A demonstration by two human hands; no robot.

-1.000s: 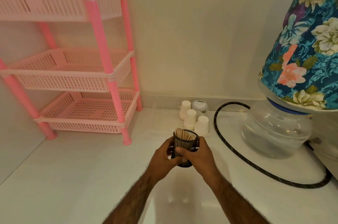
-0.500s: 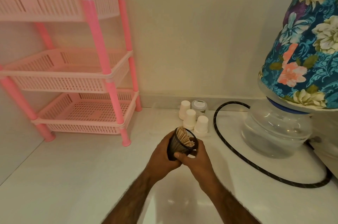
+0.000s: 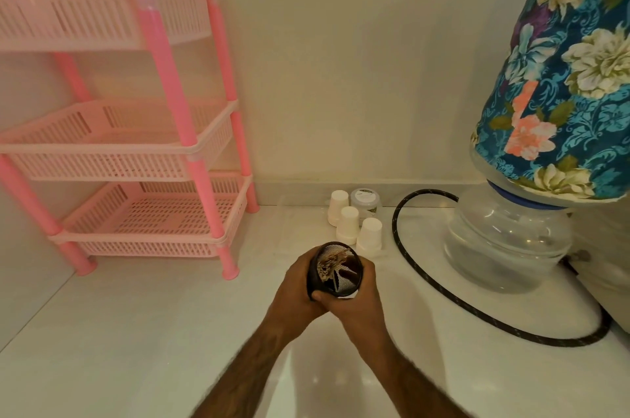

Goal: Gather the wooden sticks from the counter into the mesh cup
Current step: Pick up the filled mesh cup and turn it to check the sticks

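A black mesh cup (image 3: 344, 283) is held above the white counter (image 3: 136, 332), tipped so that its open mouth faces me. Inside it lie several wooden sticks (image 3: 328, 264), bunched against the upper left wall. My left hand (image 3: 293, 291) wraps the cup's left side and my right hand (image 3: 364, 301) grips its right side and bottom edge. No loose sticks show on the counter.
A pink three-tier plastic rack (image 3: 136, 131) stands at the left against the wall. Three upturned white paper cups (image 3: 347, 223) and a small lidded jar (image 3: 365, 199) sit behind the hands. A black hose (image 3: 419, 278) loops around a water jug (image 3: 504, 247) under a floral cover (image 3: 572, 76) at the right.
The cup went from upright to tilted with its mouth toward me, and the sticks slid to one side inside it. Both hands kept their hold.
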